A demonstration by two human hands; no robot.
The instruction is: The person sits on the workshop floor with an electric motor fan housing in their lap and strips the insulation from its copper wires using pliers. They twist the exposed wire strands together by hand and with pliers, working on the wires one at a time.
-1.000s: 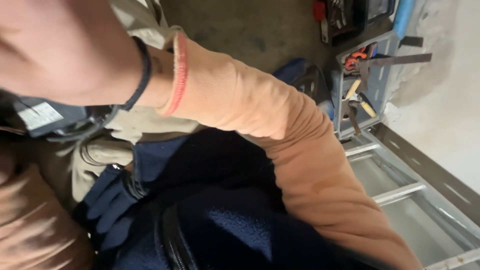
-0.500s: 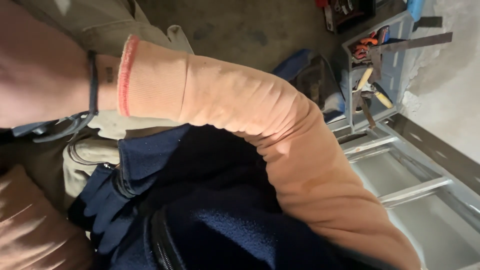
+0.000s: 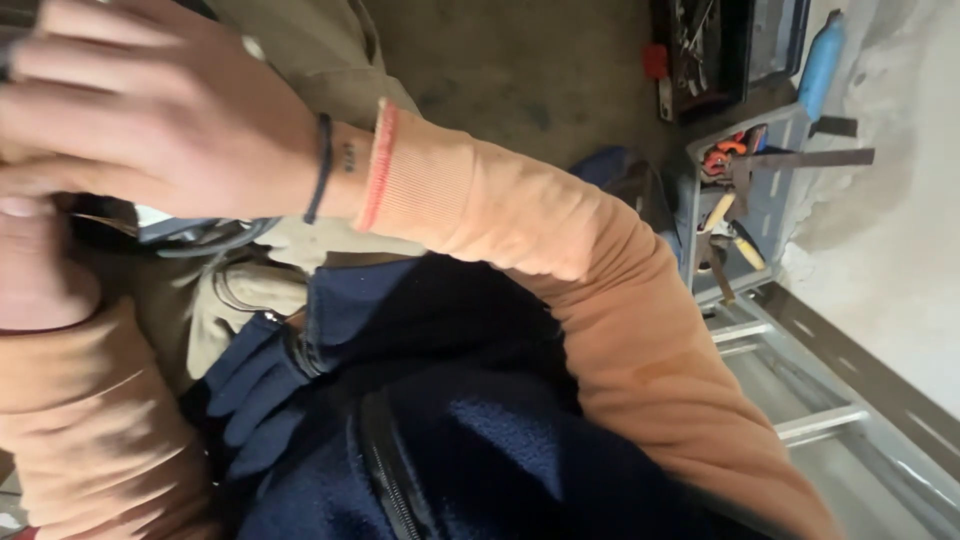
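My hands are meeting at the picture's edge, up close and blurred.

My right hand, fingers lying together, is folding over my left hand, which is half cut off; I cannot tell whether either is gripping anything. My orange sleeve and navy jacket are blocking most of the floor. Beyond them, a tray of tools is sitting near a metal ladder.
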